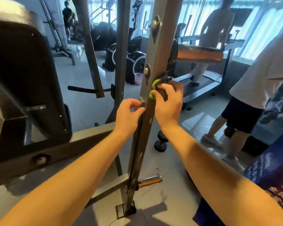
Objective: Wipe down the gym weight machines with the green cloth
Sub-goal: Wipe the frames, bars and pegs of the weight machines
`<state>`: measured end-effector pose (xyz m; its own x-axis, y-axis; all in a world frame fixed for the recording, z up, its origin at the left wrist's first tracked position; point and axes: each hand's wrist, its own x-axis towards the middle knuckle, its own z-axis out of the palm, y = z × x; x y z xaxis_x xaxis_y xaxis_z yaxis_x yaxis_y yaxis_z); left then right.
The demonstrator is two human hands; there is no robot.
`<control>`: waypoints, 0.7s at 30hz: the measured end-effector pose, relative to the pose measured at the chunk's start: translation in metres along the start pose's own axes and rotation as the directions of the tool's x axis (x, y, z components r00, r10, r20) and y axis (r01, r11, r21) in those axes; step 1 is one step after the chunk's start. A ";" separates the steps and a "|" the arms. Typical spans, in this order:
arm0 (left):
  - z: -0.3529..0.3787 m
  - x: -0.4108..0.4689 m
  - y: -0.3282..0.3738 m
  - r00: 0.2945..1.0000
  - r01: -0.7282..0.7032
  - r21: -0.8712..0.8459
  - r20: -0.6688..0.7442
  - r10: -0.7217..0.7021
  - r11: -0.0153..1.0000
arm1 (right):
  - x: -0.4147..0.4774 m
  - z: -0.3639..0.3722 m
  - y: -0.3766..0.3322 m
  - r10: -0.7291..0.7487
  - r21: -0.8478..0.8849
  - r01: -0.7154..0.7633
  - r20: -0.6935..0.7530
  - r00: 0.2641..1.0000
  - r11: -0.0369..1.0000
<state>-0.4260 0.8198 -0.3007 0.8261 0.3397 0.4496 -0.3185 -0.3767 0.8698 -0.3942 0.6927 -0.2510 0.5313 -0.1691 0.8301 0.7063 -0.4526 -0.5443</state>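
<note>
Both arms are bare and extended forward, entering from the lower corners and converging toward the centre.

Left forearm (69, 178): rises from lower left, wrist straight. Left hand (129, 115): back toward the camera, fingers curled, thumb and forefinger pinching a small bracket (142, 104) on the near edge of the upright post (147, 128).

Right forearm (219, 168): rises from lower right, wrist bent slightly inward. Right hand (168, 105): sits a little higher than the left, on the opposite side of the post, fingers curled round a bunched green cloth (153, 89) and holding it against the post face.

The hands are near one another but not touching.
</note>
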 end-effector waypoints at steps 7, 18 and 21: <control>0.017 -0.021 -0.034 0.905 -0.375 0.235 -0.116 0.408 0.897 | -0.115 0.008 0.073 -0.045 -0.018 0.047 0.097 0.994 0.999; 0.043 -0.035 -0.091 0.676 -0.437 0.565 -0.307 0.670 0.700 | -0.078 0.015 0.064 -0.155 0.180 0.165 -0.068 0.986 0.970; 0.048 -0.033 -0.108 0.597 -0.477 0.607 -0.306 0.742 0.635 | -0.092 0.023 0.076 -0.147 0.204 0.161 -0.081 0.986 0.966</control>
<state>-0.3969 0.8080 -0.4197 0.1147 0.1873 0.9756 -0.3143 -0.9248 0.2145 -0.3792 0.6938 -0.3716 0.3821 -0.1714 0.9081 0.8628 -0.2859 -0.4170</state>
